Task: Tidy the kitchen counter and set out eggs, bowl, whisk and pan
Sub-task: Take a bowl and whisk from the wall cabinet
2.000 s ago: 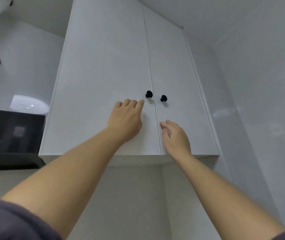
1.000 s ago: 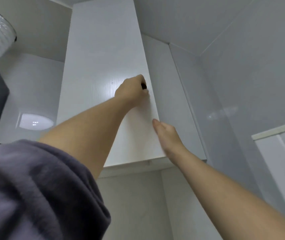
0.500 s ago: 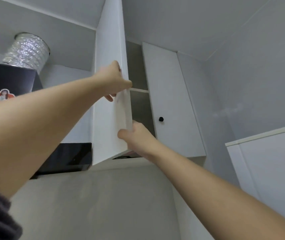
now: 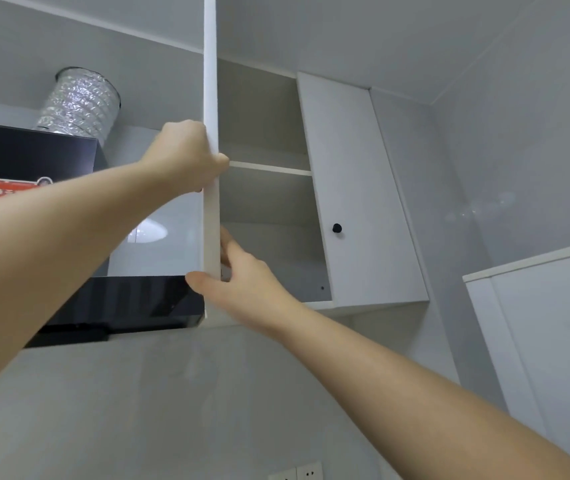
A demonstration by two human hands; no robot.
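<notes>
Looking up into wall cupboard (image 4: 262, 109) with left door (image 4: 210, 81) standing open edge-on and right door (image 4: 363, 188) shut. Making out a pale rounded shape (image 4: 269, 244) in the lower compartment, possibly a bowl. Gripping left door's edge mid-height with left hand (image 4: 186, 154), pinching its bottom corner with right hand (image 4: 242, 282), thumb in front.

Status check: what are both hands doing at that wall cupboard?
Left hand grips left door edge, door open. Right hand holds it lower. Right door closed. Nothing blocking.
</notes>
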